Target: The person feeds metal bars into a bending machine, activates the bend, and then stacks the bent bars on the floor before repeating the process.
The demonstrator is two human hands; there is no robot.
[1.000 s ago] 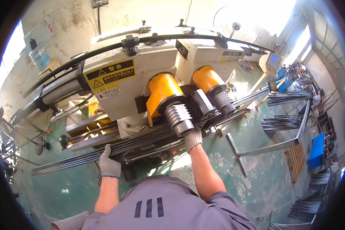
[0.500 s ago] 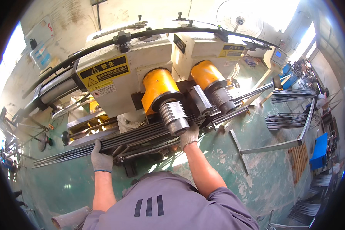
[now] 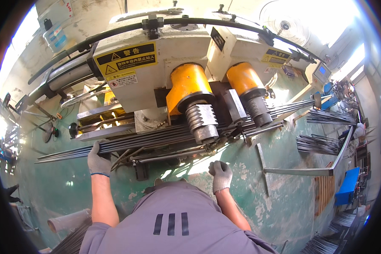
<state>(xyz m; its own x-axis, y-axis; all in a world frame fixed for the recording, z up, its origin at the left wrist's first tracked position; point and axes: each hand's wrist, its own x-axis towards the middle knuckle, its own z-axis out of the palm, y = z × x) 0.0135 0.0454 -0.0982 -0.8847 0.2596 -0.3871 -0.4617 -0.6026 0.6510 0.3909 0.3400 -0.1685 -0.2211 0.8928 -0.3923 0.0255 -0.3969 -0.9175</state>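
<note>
My left hand [image 3: 99, 161], in a light knit glove, grips several long thin metal rods [image 3: 74, 153] near their left ends, its thumb up against their near side. These rods run side by side to the right, under the machine's yellow clamp heads [image 3: 191, 88] with their dark ribbed cylinders [image 3: 203, 117]. Those cylinders hide part of the rods. My right hand [image 3: 221, 175], gloved too, is apart from the rods, above the floor in front of the machine. Its fingers are curled into a loose fist, and nothing shows in it.
A large pale machine body [image 3: 156, 76] with yellow warning labels fills the space ahead. Bundles of rods [image 3: 319, 144] lie at the right by a metal frame [image 3: 298, 171]. A blue box [image 3: 347, 186] stands beyond a wooden pallet [image 3: 324, 190]. At the lower left lies a cylindrical roll [image 3: 67, 221].
My right hand has left the rods beneath the clamp head, drawing back toward my body and curling up. My left hand still grips the rods and has shifted slightly left. The view has shifted.
</note>
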